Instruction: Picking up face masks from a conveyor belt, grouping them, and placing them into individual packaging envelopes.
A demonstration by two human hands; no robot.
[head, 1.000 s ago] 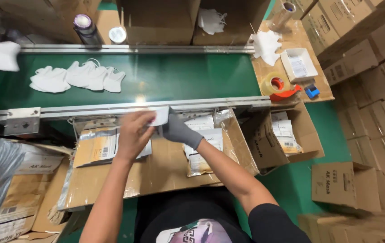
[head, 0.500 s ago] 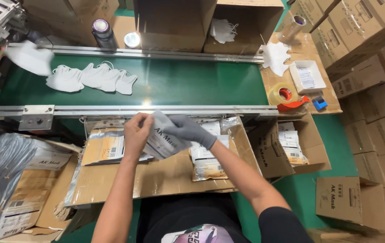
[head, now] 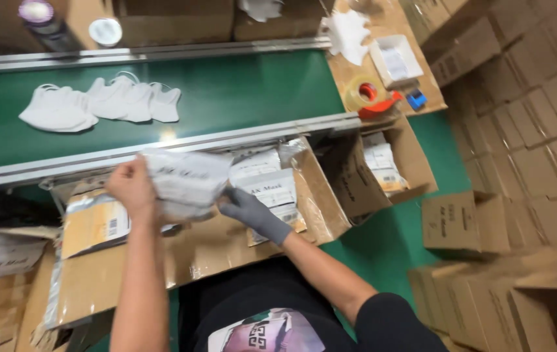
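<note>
Both hands (head: 187, 199) gripping mask packet (head: 184, 182) (blurred)

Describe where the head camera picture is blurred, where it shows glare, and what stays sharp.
Head view: motion blur smears the white plastic packet and both hands, bare left hand and grey-gloved right hand; a small bright glare spot sits on the green conveyor belt; the white face masks look fairly sharp.

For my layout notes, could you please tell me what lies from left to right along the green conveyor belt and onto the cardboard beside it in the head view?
White masks on the belt → tape dispenser → small white box → blue object.
</note>
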